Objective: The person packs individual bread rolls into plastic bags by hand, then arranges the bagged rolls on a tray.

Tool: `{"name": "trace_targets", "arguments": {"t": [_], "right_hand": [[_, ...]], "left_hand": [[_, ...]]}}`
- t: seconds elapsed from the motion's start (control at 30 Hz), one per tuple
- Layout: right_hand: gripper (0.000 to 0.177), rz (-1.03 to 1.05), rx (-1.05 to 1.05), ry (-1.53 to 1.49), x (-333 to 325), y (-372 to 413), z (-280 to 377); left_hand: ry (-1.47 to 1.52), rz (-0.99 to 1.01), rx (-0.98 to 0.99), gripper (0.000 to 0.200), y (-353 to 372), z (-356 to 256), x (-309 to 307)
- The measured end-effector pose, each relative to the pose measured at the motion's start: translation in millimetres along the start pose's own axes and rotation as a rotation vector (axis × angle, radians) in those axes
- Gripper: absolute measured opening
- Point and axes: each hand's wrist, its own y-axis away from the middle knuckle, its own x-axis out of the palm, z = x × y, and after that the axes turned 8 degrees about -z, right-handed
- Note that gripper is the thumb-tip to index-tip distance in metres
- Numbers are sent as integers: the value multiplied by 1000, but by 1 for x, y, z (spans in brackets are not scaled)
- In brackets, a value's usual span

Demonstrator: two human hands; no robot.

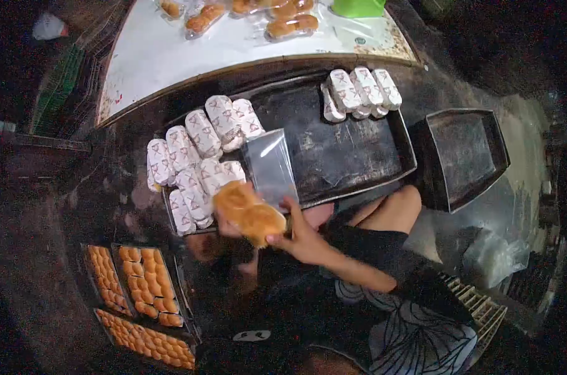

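Note:
A golden-brown double bread roll (251, 212) is held tilted in front of me, above the near edge of a dark metal tray (340, 150). My left hand (226, 226) is under its left end, blurred and mostly hidden by the bread. At the right end, my right hand (303, 239) has its thumb against the crust and its index finger on the upper side. Just beyond the bread, a stack of clear plastic bags (271, 164) lies in the tray. Several printed-wrapped rolls (202, 132) are piled at the tray's left side.
More wrapped rolls (358, 90) sit in the tray's far right corner. A white table (171, 59) with bagged buns (293, 26) stands beyond. An upturned-looking black tray (465, 153) is to the right, above a crumpled plastic bag (496, 255). Trays of unwrapped buns (147, 281) lie lower left.

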Motion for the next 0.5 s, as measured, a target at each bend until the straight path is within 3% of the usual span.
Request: {"name": "trace_targets", "arguments": {"t": [0.03, 0.07, 0.1, 0.13, 0.17, 0.2, 0.23, 0.3, 0.33, 0.37, 0.43, 0.5], "right_hand": [[72, 60, 198, -124, 1, 3, 1], [72, 56, 186, -117, 6, -9, 5], [69, -135, 101, -57, 15, -25, 11], [66, -318, 12, 5, 18, -34, 15], [66, -317, -4, 8, 16, -31, 14], [62, -253, -152, 59, 15, -22, 12], [58, -186, -299, 111, 10, -19, 18], [29, -170, -217, 224, -2, -43, -4], [16, -40, -86, 324, -17, -76, -7], [14, -64, -112, 433, -29, -112, -9], [16, -298, -338, 396, -45, -165, 42], [34, -507, -615, 162, -46, -184, 86]], "left_hand": [[4, 16, 12, 57, 0, 19, 12], [-21, -264, 161, 54, 2, 53, 35], [-43, -549, 305, 52, 5, 73, 47], [-32, -544, 312, 52, 6, 70, 46], [44, -485, 196, 47, 6, 60, 42], [107, -421, 79, 42, 4, 50, 40], [101, -411, 90, 42, 5, 49, 39], [-354, -506, 89, 38, 5, 57, 36], [-705, -498, 20, 48, 7, 63, 22], [-1142, -256, 241, 55, 3, 73, 2], [-2434, -129, 772, 52, -11, 59, 10], [-2445, 143, -69, 45, -29, 62, -57]]}}
